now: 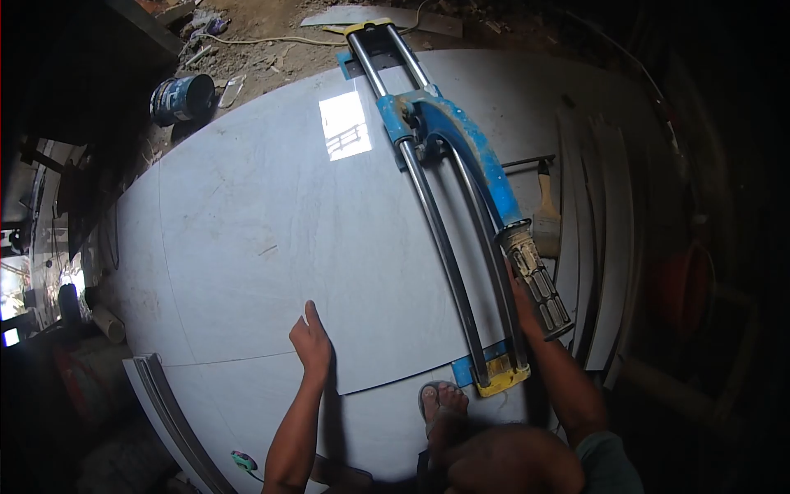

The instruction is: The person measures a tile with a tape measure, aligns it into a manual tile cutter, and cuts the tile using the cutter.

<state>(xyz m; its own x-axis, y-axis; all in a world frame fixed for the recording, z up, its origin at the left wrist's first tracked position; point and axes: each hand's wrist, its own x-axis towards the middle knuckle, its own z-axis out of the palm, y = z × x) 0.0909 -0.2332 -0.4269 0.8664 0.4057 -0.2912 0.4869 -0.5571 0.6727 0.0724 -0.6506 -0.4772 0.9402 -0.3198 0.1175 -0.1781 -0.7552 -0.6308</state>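
A large pale grey tile (387, 313) lies under a blue manual tile cutter (473, 156) with two steel rails and yellow end pieces. My left hand (313, 344) is at the tile's left edge, thumb pointing forward and the other fingers curled, partly out of sight. On the other side, my right hand (520, 300) reaches beside the cutter's right rail. The cutter's worn black handle (539, 284) covers most of that hand, so its fingers and what they touch are hidden. My foot in a sandal (443, 401) is near the cutter's near end.
More pale tiles (222, 247) lie beneath and around. A brush (546, 202) and long tile strips (605, 247) are on the right. A blue bucket (183, 99) lies at the far left, near rubble. A green-and-black tape measure (244, 461) and stacked strips (169, 420) are near left.
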